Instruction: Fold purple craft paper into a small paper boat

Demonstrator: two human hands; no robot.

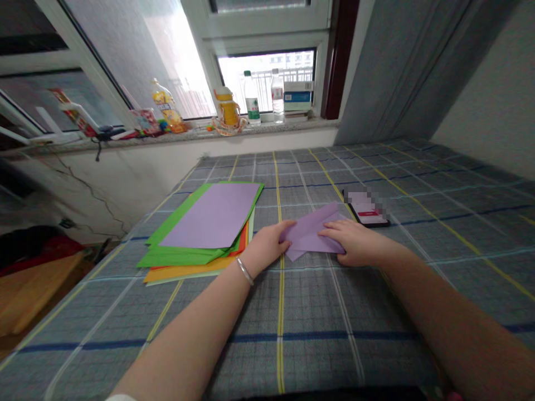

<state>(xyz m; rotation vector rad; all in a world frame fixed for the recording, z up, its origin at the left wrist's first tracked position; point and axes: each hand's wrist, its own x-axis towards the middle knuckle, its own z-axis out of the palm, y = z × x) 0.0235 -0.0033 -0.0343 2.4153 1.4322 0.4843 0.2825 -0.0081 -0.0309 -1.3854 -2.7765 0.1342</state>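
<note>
Forearms, purple paper between grips

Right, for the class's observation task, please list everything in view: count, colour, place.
Paper stack: one, purple on top, green, orange and red below, left
Folded paper: one, purple, under both hands' fingers
Phone: one, black-edged, right of folded paper
Cloth: one, grey check, beneath these
Clear bottles: two, transparent, on sill
Flask: one, yellow, left of clear bottles
Drink bottle: one, orange-yellow, left of flask
Boxes: number unclear, blue and white, sill's right end
Other clutter: too blurred to count, partly red, sill's left
Sill: one, greyish, below window
Window: several panes, white-framed, behind
Curtain: one, grey, right
Wooden surface: one, tan, lower left
Bracelet: one, silver, left wrist
Hands: two, bare, at folded paper
</note>
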